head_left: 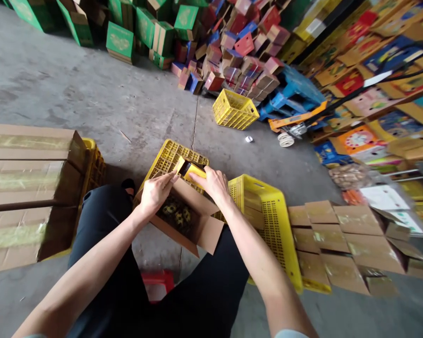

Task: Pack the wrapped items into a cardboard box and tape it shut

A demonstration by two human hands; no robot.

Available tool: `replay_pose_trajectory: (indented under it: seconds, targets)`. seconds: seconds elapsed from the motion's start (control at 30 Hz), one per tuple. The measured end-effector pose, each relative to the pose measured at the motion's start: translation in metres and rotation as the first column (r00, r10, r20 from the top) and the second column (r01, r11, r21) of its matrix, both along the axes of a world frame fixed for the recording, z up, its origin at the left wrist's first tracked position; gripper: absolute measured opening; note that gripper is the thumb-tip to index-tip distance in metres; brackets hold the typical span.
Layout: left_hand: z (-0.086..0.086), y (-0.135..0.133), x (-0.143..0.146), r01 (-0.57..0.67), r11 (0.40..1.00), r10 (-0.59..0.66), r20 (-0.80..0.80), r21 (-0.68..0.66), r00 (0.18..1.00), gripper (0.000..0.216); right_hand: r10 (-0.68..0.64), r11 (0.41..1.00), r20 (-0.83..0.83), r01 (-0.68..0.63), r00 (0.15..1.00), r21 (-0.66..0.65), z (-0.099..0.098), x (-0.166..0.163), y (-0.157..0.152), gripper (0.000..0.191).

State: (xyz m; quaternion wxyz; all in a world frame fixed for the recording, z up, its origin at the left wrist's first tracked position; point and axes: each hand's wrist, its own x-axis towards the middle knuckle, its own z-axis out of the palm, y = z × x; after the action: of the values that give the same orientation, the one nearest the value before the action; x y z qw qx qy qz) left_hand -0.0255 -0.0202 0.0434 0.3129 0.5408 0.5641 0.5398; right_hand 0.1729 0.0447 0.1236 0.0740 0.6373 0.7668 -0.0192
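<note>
An open brown cardboard box [207, 230] rests on an upturned yellow plastic crate [169, 157] in front of my knees. Dark round items with yellow patches [176, 213] lie inside the box. My left hand [155, 191] pinches the box's far flap edge. My right hand [213, 182] grips a yellow and black tape dispenser [189, 168] pressed against the same flap, next to my left fingertips.
A second yellow crate [275, 220] holding flat cardboard stands at my right, with taped brown boxes [338, 239] beyond it. Stacked brown boxes [24, 188] sit at my left. A red stool [158, 281] is under me. Farther off are a yellow basket [234, 109], a pallet jack [292, 94] and piles of coloured cartons.
</note>
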Motion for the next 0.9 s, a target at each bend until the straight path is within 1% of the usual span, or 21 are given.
replay_pose_trajectory:
  seconds: [0.07, 0.1, 0.13, 0.2, 0.23, 0.27, 0.37, 0.4, 0.47, 0.53, 0.57, 0.7, 0.83, 0.9]
  targets:
    - [0.004, -0.002, -0.002, -0.016, 1.0, 0.017, 0.065, -0.017, 0.998, 0.029, 0.038, 0.999, -0.002, -0.038, 0.999, 0.034, 0.0, 0.005, 0.001, 0.068]
    - [0.007, -0.003, -0.003, -0.032, 0.999, 0.035, 0.131, -0.03, 0.991, 0.031, 0.06, 0.997, -0.008, -0.06, 0.998, 0.049, 0.001, 0.008, 0.002, 0.068]
    - [0.01, -0.004, -0.004, -0.048, 0.998, 0.058, 0.216, -0.048, 0.975, 0.034, 0.086, 0.994, -0.013, -0.085, 0.996, 0.066, 0.002, 0.012, 0.002, 0.067]
    - [0.015, -0.005, -0.006, -0.068, 0.994, 0.098, 0.386, -0.091, 0.917, 0.04, 0.138, 0.984, -0.015, -0.136, 0.99, 0.113, 0.006, 0.02, 0.003, 0.067]
    - [0.017, -0.005, -0.006, -0.07, 0.992, 0.11, 0.438, -0.106, 0.892, 0.041, 0.159, 0.979, -0.01, -0.156, 0.987, 0.133, 0.008, 0.023, 0.003, 0.067]
    - [0.019, -0.006, -0.005, -0.067, 0.991, 0.112, 0.458, -0.115, 0.882, 0.042, 0.176, 0.975, -0.002, -0.174, 0.984, 0.142, 0.01, 0.025, 0.003, 0.067]
    - [0.019, -0.006, 0.0, -0.05, 0.99, 0.104, 0.436, -0.133, 0.894, 0.039, 0.195, 0.972, 0.031, -0.197, 0.98, 0.127, 0.012, 0.024, 0.004, 0.067]
    - [0.018, -0.006, 0.002, -0.043, 0.989, 0.105, 0.456, -0.144, 0.884, 0.039, 0.207, 0.97, 0.045, -0.211, 0.977, 0.121, 0.012, 0.022, 0.005, 0.067]
    - [0.018, -0.004, 0.005, -0.03, 0.987, 0.114, 0.556, -0.158, 0.823, 0.041, 0.242, 0.961, 0.072, -0.249, 0.968, 0.121, 0.011, 0.016, 0.009, 0.068]
    - [0.02, 0.0, 0.006, -0.047, 0.987, 0.136, 0.645, -0.153, 0.752, 0.044, 0.259, 0.954, 0.091, -0.269, 0.962, 0.13, 0.012, 0.008, 0.014, 0.07]
    - [0.021, 0.002, 0.005, -0.065, 0.987, 0.146, 0.664, -0.145, 0.734, 0.045, 0.254, 0.955, 0.096, -0.265, 0.963, 0.132, 0.013, 0.004, 0.017, 0.07]
    - [0.024, 0.008, 0.003, -0.128, 0.984, 0.18, 0.671, -0.127, 0.719, 0.043, 0.249, 0.959, 0.111, -0.261, 0.962, 0.108, 0.02, -0.014, 0.024, 0.07]
    - [0.022, 0.006, 0.002, -0.131, 0.982, 0.189, 0.674, -0.136, 0.714, 0.039, 0.245, 0.964, 0.15, -0.257, 0.958, 0.071, 0.024, -0.027, 0.024, 0.069]
    - [0.022, 0.006, 0.0, -0.118, 0.981, 0.191, 0.714, -0.152, 0.674, 0.039, 0.257, 0.959, 0.174, -0.274, 0.951, 0.077, 0.026, -0.029, 0.025, 0.069]
